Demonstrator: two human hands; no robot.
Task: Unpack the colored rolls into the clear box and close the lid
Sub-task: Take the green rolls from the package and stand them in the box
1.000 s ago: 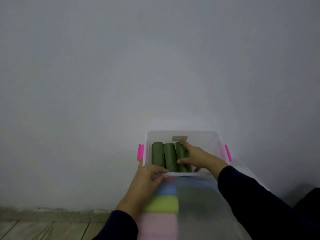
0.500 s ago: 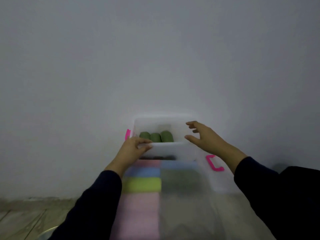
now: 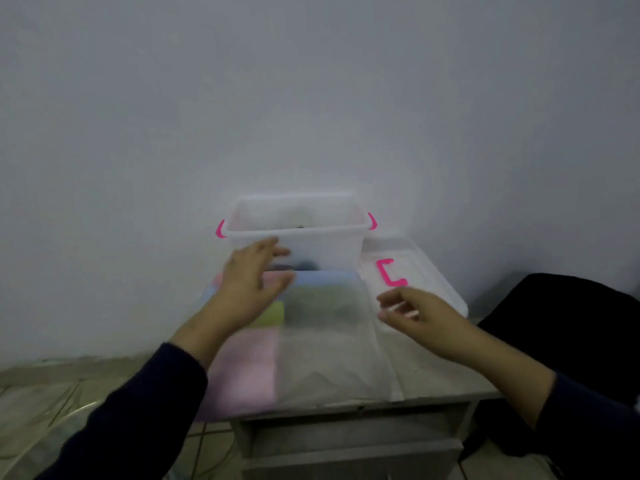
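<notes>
A pale, bare wall (image 3: 311,98) fills the background. The worktop (image 3: 433,382) is a small grey cabinet with drawers (image 3: 353,441) below its front edge. A tiled floor (image 3: 41,396) shows at the left, and a black chair (image 3: 571,323) stands beside the cabinet at the right.

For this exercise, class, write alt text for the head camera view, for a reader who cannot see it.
Two bare hands hover over a small table: the left hand open before a clear box with pink latches, the right hand loosely curled, holding nothing. The lid lies off, right of the box; a translucent bag of colored rolls lies in front.
</notes>
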